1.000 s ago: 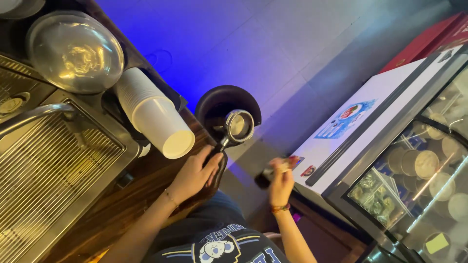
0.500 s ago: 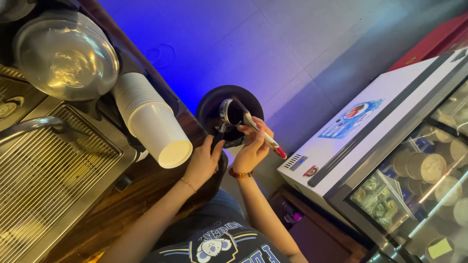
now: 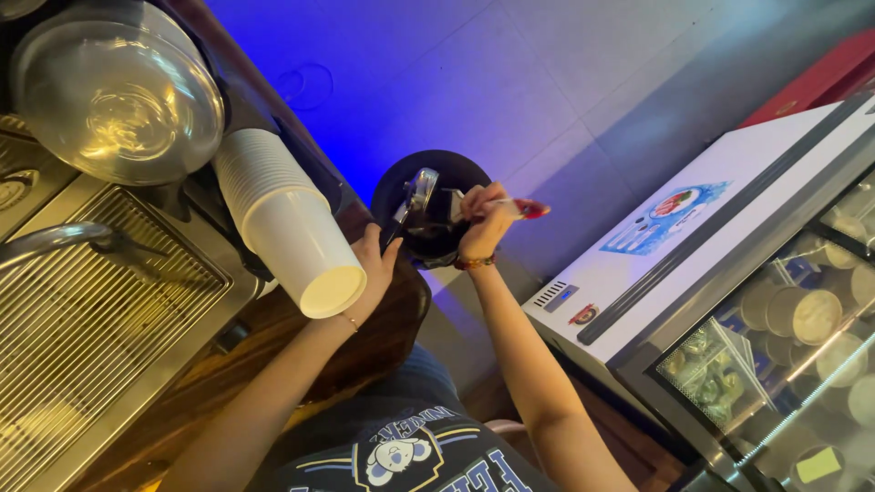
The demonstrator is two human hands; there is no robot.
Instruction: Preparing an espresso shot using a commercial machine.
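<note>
My left hand [image 3: 372, 267] grips the black handle of a metal portafilter [image 3: 415, 196] and holds it tilted over a round black bin [image 3: 428, 205]. My right hand [image 3: 480, 223] holds a thin tool with a red handle [image 3: 521, 210], its tip pointed into the portafilter basket. Both hands are over the bin, close together. What lies inside the bin is too dark to make out.
A stack of white paper cups [image 3: 292, 228] lies sideways beside my left wrist. A metal drip grate [image 3: 100, 301] and a shiny domed lid [image 3: 114, 100] sit at left. A glass-fronted display fridge [image 3: 775, 310] stands at right. A grey tiled floor [image 3: 547, 82] lies below.
My right hand came up from beside the fridge with the red-handled tool and now reaches into the portafilter. The portafilter has tilted over the bin.
</note>
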